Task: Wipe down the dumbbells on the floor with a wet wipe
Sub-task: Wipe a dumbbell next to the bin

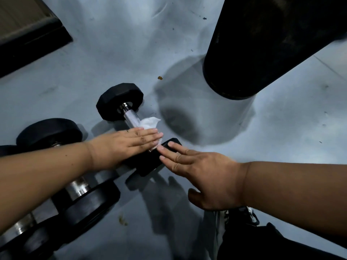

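At the far left a dark-edged mat (28,29) with a ribbed, dull top lies flat on the floor (116,44). Below it sit two large dumbbells (78,186) with round matte black rubber heads and thick polished chrome handles, lying close together and partly hidden under the left forearm.

The left hand (124,141) lies flat, fingers straight and together, pressing a crumpled white wet wipe (150,123) onto the handle of the small dumbbell (120,102); its grip is wide, palm down, not curled round anything. That dumbbell lies on the floor in the middle, angled away, with faceted black rubber heads and a shiny, knurled metal bar. The wipe bunches out past the fingertips over the bar near the nearer head.

The right hand (202,171) reaches in with fingers spread and straight, fingertips touching the nearer black head, its grip likewise wide and holding nothing.

Upper right, a heavy black cylindrical bag (262,44), scuffed and dusty, hangs just above the floor and throws a broad shadow. Bottom right shows a white shoe (244,214) and dark trouser cloth. The floor is smooth, pale grey, glossy, marked with scuffs and small brown specks.
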A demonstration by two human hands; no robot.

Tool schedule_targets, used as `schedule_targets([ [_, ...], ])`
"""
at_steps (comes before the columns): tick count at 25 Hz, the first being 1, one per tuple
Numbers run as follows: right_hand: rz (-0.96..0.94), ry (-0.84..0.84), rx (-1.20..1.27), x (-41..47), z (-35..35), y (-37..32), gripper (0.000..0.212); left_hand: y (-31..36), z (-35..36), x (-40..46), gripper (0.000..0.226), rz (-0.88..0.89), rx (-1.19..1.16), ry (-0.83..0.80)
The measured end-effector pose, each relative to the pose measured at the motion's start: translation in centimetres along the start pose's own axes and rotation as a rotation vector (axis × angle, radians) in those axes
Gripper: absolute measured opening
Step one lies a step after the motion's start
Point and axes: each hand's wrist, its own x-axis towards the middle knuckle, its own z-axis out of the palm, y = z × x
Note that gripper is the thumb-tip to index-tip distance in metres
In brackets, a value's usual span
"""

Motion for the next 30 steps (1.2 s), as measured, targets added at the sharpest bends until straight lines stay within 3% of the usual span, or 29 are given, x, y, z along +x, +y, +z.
schedule_targets([
  [5,-0.048,-0.03,-0.022,0.9,0.6,-1.2,0.096,-2.1,-0.5,-1.5,0.109,-0.306,0.053,0.07],
  [8,-0.014,-0.057,-0.053,0.4,0.2,-0.7,0.097,2.5,0.9,-1.5,0.103,-0.169,0.071,-0.007],
  [11,-0.014,-0.078,-0.026,0.5,-0.2,-0.9,0.096,1.3,0.0,-2.2,0.103,-0.109,0.079,-0.022],
  [15,-0.005,-0.069,-0.011,0.6,0.1,-1.0,0.097,-1.5,-0.3,-2.6,0.121,-0.471,0.002,0.034],
  [16,-0.005,-0.067,-0.009,0.5,0.1,-1.0,0.097,-0.3,0.3,-2.1,0.12,-0.458,-0.003,0.0],
  [20,-0.004,-0.059,-0.012,0.7,0.5,-0.8,0.097,2.0,0.3,-1.7,0.095,-0.069,0.004,-0.086],
  [25,0.05,0.099,0.077,1.0,1.3,0.4,0.098,-2.2,-0.3,-1.5,0.114,-0.486,-0.005,0.032],
  [28,0.117,0.068,0.136,1.3,1.6,0.9,0.104,1.5,1.0,-0.9,0.122,-0.332,0.021,-0.047],
  [30,0.115,0.046,0.132,1.4,1.7,0.7,0.106,3.3,0.7,-1.4,0.111,-0.159,-0.004,-0.111],
])
